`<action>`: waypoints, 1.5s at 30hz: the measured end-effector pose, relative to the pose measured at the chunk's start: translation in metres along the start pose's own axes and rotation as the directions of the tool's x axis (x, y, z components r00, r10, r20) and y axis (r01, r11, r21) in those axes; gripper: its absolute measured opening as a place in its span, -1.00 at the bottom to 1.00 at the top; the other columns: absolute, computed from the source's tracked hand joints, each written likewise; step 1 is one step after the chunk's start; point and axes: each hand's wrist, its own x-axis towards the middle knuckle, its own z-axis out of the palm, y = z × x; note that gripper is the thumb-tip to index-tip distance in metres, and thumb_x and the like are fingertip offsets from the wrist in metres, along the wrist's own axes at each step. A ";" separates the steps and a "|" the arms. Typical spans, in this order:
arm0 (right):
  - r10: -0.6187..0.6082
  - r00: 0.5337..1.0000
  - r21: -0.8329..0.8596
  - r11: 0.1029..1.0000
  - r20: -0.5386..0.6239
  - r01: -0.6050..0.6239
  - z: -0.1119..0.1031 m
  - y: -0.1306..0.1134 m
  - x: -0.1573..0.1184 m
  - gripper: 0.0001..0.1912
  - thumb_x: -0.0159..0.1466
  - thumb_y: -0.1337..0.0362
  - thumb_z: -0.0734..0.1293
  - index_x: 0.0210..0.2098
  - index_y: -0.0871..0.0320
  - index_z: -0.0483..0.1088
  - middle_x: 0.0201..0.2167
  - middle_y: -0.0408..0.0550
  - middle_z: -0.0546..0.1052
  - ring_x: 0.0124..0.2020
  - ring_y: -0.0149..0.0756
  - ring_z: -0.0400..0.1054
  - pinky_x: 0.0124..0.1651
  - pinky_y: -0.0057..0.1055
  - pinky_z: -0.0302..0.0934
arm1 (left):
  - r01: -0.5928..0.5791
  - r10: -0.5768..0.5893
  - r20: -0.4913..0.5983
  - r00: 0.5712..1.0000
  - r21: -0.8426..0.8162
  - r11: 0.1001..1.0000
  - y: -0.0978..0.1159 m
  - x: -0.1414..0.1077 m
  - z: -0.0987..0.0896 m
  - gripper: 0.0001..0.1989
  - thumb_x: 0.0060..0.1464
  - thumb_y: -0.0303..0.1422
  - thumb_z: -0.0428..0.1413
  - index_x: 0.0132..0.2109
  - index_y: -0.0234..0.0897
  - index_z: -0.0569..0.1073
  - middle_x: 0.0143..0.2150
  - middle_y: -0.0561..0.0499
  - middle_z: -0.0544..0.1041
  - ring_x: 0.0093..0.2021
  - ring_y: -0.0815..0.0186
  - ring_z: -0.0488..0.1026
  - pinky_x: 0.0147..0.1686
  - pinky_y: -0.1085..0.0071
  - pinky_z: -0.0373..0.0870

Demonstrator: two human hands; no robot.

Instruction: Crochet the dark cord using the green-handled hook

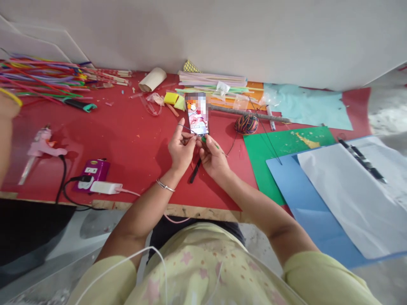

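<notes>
My left hand and my right hand meet over the red table, just in front of a lit phone. Between their fingertips is a small green piece with dark thread. The fingers of both hands are pinched around it, and its exact shape is too small to tell. Dark thread runs from the hands toward a multicoloured yarn ball on the right. Below the fingers a black stick-like item lies on the table, partly hidden by my right hand.
A pink glue gun, purple power box and cables are left. Coloured pipe cleaners, a cardboard tube and a long stick lie behind. Green sheet and blue folder are right. Another person's arm shows far left.
</notes>
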 end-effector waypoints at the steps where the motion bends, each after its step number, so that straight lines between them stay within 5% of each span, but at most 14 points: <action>1: 0.022 1.000 0.038 0.999 0.001 -0.022 0.002 0.002 -0.002 -0.81 0.25 0.19 0.53 -0.14 -0.04 0.55 -0.14 -0.23 0.72 -0.09 -0.45 0.64 -0.29 -0.71 0.49 | 0.024 -0.024 -0.007 1.000 -0.046 0.999 0.000 0.000 0.001 -0.25 0.06 -0.47 0.31 0.39 -0.08 0.40 -0.32 0.10 0.59 -0.28 0.36 0.56 -0.20 0.48 0.48; 8: 0.141 0.988 0.128 0.981 0.064 -0.148 0.001 0.001 -0.005 -0.85 0.36 0.23 0.43 -0.07 -0.06 0.54 -0.05 -0.22 0.71 0.01 -0.44 0.62 -0.27 -0.73 0.51 | 0.209 -0.202 0.055 0.978 -0.239 0.948 0.003 0.005 0.001 -0.22 0.03 -0.33 0.37 0.40 -0.11 0.37 -0.34 0.11 0.59 -0.34 0.38 0.53 -0.32 0.48 0.42; 13: 0.077 0.987 -0.012 0.997 0.139 -0.076 -0.004 -0.007 -0.002 -0.75 0.26 0.18 0.54 -0.09 -0.09 0.53 -0.12 -0.26 0.72 -0.09 -0.44 0.65 -0.29 -0.72 0.50 | 0.336 -0.276 0.226 0.934 -0.302 0.892 0.007 0.015 -0.014 -0.21 -0.08 -0.39 0.38 0.33 -0.12 0.44 -0.43 0.17 0.54 -0.65 0.56 0.18 -0.63 0.51 0.07; 18: 0.037 0.989 -0.093 0.995 0.140 -0.025 -0.006 -0.013 0.000 -0.76 0.23 0.18 0.55 -0.12 -0.05 0.55 -0.15 -0.20 0.73 -0.15 -0.38 0.66 -0.34 -0.65 0.50 | 0.409 -0.312 0.314 0.897 -0.317 0.856 0.013 0.021 -0.022 -0.30 -0.16 -0.47 0.32 0.22 -0.15 0.54 -0.50 0.20 0.43 -0.67 0.59 0.04 -0.68 0.51 -0.11; 38: -0.240 0.928 -0.292 0.900 0.286 0.323 -0.020 -0.017 0.008 -0.76 0.17 0.10 0.60 -0.20 0.02 0.66 -0.17 -0.10 0.74 -0.18 -0.24 0.67 -0.25 -0.42 0.56 | 0.556 -0.372 0.493 0.786 -0.303 0.774 0.016 0.028 -0.036 -0.43 -0.17 -0.51 0.32 0.08 -0.25 0.56 -0.58 0.26 0.33 -0.68 0.61 -0.05 -0.67 0.58 -0.16; 45: -0.108 0.972 -0.206 0.967 0.209 0.151 -0.016 -0.015 0.008 -0.60 0.02 0.00 0.67 -0.23 -0.01 0.61 -0.20 -0.15 0.73 -0.20 -0.27 0.67 -0.34 -0.51 0.52 | 0.605 -0.389 0.530 0.754 -0.328 0.726 0.019 0.028 -0.036 -0.44 -0.18 -0.53 0.31 0.06 -0.26 0.55 -0.57 0.25 0.35 -0.68 0.62 -0.07 -0.67 0.59 -0.17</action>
